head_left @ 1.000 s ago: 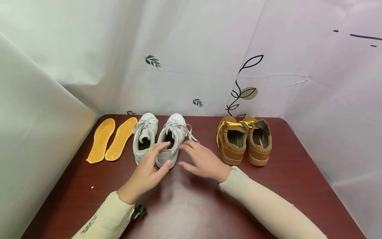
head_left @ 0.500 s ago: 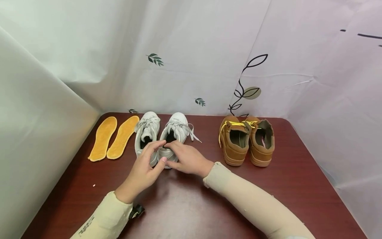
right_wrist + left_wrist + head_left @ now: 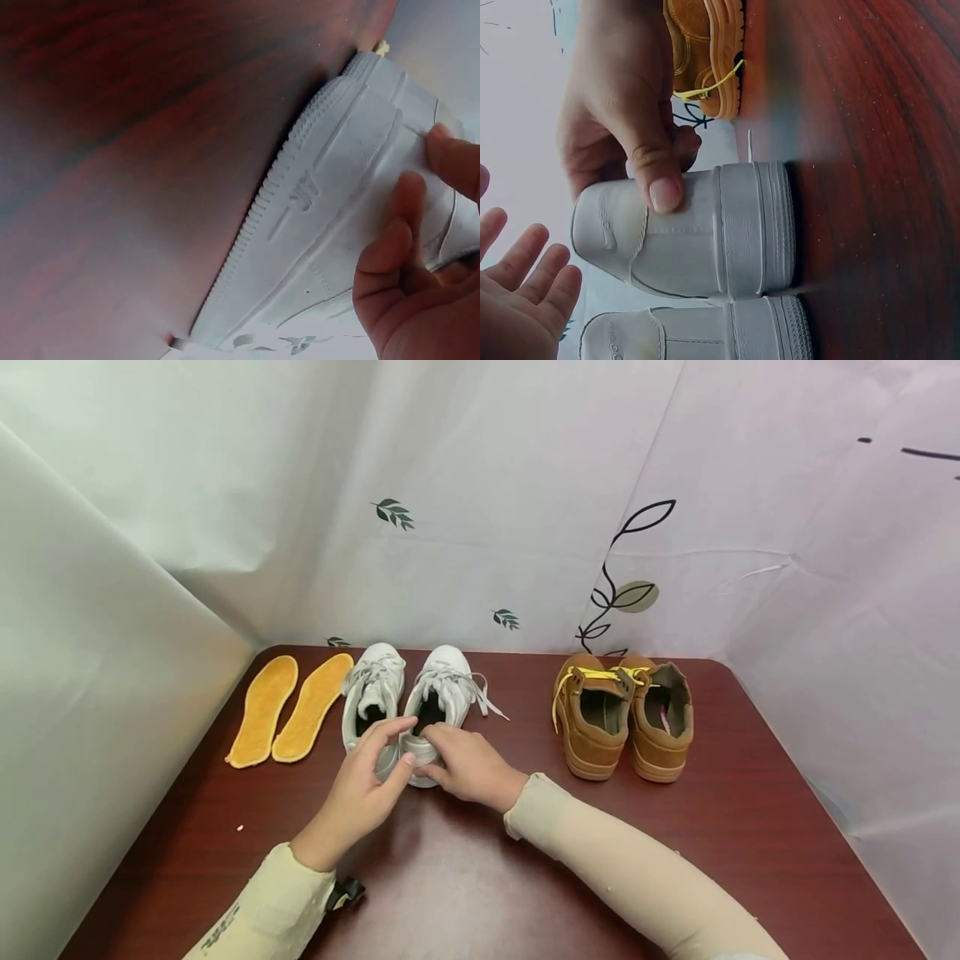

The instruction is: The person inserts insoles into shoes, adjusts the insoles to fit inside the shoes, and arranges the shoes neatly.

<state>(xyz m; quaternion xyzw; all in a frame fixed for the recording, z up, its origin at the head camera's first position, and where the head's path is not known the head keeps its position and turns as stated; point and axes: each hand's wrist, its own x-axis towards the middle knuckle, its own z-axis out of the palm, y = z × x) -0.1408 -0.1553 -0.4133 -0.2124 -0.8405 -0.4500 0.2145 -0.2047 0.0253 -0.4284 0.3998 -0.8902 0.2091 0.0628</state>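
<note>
Two white lace-up sneakers stand side by side at the back of the table, heels towards me. My right hand pinches the heel of the right sneaker, thumb on the outside of the heel and fingers over the collar. In the right wrist view, this sneaker's ribbed sole rests on the table. My left hand hovers just behind the left sneaker, thumb and fingers spread apart. The left wrist view shows its fingers holding nothing, apart from the gripped heel.
Two orange insoles lie left of the sneakers. A pair of brown shoes with yellow laces stands to the right. White curtain-like sheets enclose the reddish-brown table. A tiny white scrap lies at front left.
My right hand has moved left to the right sneaker and taken hold of its heel. My left hand stays almost where it was. The sneakers have not visibly moved on the table.
</note>
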